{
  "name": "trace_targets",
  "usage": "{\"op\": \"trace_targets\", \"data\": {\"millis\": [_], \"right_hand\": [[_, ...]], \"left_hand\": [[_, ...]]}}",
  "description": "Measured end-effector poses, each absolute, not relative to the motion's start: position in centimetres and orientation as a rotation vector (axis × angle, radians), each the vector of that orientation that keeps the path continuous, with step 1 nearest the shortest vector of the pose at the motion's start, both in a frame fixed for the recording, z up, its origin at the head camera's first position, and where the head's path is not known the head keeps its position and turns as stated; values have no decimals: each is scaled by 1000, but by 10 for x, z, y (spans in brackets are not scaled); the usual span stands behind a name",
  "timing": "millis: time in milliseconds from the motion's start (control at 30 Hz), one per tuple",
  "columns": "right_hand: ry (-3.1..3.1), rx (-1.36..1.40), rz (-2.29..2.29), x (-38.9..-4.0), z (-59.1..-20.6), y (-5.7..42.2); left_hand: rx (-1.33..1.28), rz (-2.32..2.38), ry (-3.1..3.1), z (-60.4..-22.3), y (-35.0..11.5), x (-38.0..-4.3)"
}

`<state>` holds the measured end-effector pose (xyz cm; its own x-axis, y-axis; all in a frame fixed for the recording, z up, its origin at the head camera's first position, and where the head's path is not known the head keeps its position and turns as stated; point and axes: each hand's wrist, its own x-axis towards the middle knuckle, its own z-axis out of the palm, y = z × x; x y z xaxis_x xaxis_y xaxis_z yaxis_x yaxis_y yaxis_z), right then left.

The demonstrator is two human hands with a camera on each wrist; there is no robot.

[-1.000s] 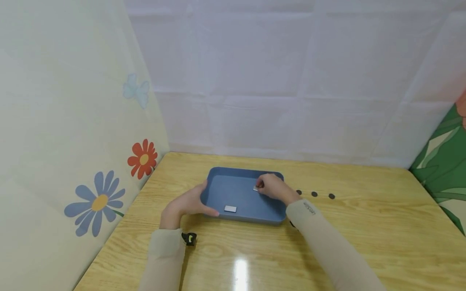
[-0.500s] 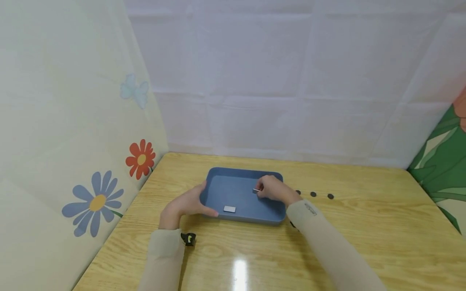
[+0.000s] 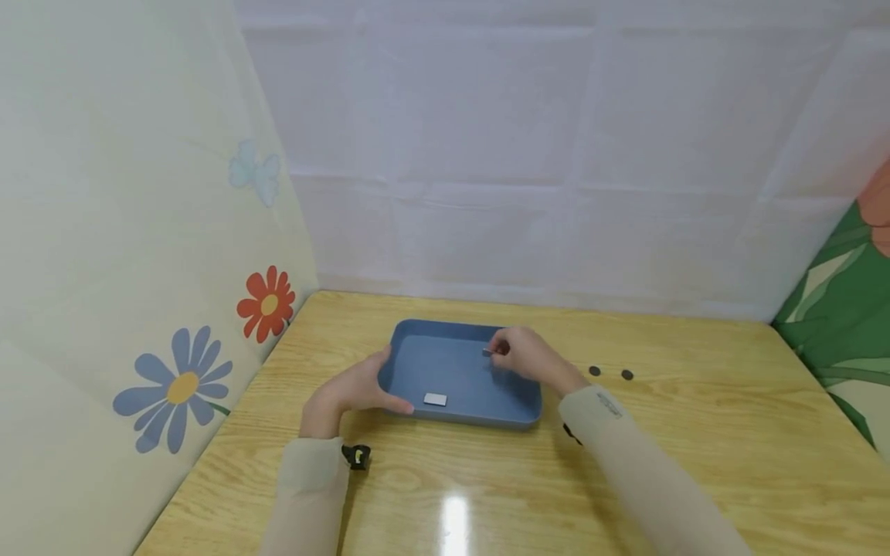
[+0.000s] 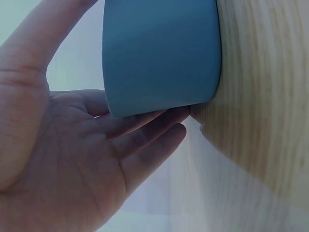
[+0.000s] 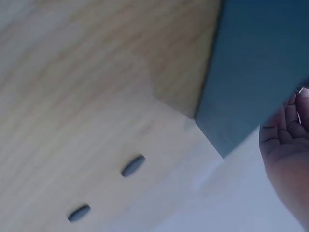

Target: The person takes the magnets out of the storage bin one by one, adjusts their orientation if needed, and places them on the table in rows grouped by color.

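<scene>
A shallow blue tray [image 3: 452, 363] sits on the wooden table. My left hand [image 3: 358, 384] grips its left end, thumb along the near rim and fingers at the outer side. In the left wrist view, that hand's fingers [image 4: 149, 140] lie against the tray wall [image 4: 161, 53]. Over the tray's right part, my right hand [image 3: 524, 357] pinches a small flat piece [image 3: 487, 352] between thumb and fingertips; mostly its edge shows. A white rectangular piece with a dark edge [image 3: 435, 399] lies inside the tray near its front left. In the right wrist view, the right hand [image 5: 289, 150] is partly hidden by the tray.
To the right of the tray, two dark round discs [image 3: 594, 371] [image 3: 627, 374] lie on the table [image 3: 695, 401]. A white cloth wall [image 3: 487, 154] closes off the back, and a flower-printed sheet [image 3: 174, 232] stands at the left.
The small piece in my right hand has turned from flat onto its edge and risen slightly. My right forearm has shifted right, covering a third disc. My left hand keeps its hold on the tray.
</scene>
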<state>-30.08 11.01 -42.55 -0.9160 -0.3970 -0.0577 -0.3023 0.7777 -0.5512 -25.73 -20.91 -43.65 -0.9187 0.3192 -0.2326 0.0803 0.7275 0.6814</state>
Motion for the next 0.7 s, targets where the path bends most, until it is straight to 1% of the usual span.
{"op": "trace_targets", "data": {"millis": [333,700], "right_hand": [[2789,-593,-887,-290,-401,124],[2814,-590,-855,-284,-393,143]], "left_hand": [[326,976,2613,-439,-210,-258],[324,961,2605,-438,-209,-260]]}}
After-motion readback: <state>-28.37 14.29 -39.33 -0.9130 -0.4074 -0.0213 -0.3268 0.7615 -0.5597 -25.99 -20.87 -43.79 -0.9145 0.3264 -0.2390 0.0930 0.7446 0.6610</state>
